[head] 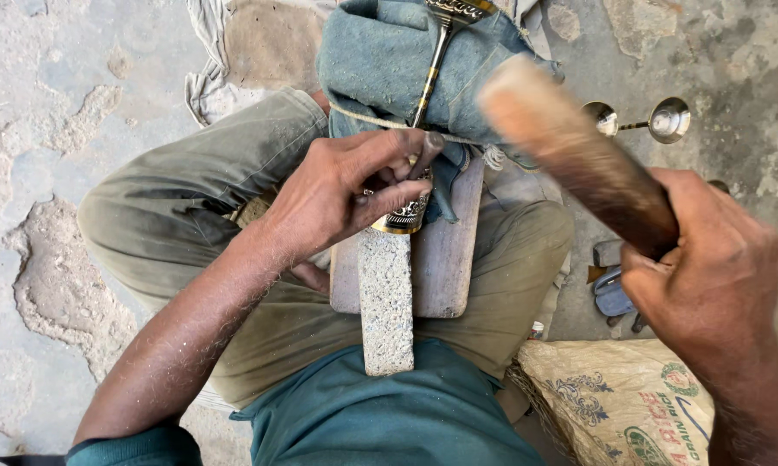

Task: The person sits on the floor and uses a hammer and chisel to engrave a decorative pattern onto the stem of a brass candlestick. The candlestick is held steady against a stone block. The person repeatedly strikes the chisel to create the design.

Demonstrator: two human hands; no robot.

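My left hand grips a slim metal tool and the engraved brass-and-black metal piece against a rough grey bar that lies on a wooden board across my lap. The piece's thin striped stem runs up over a blue denim cloth to an ornate end. My right hand holds a thick wooden mallet handle, raised and blurred above the piece.
Two small shiny metal cups on a rod lie on the cracked concrete floor at right. A printed woven sack sits at lower right. Small dark tools lie beside my knee.
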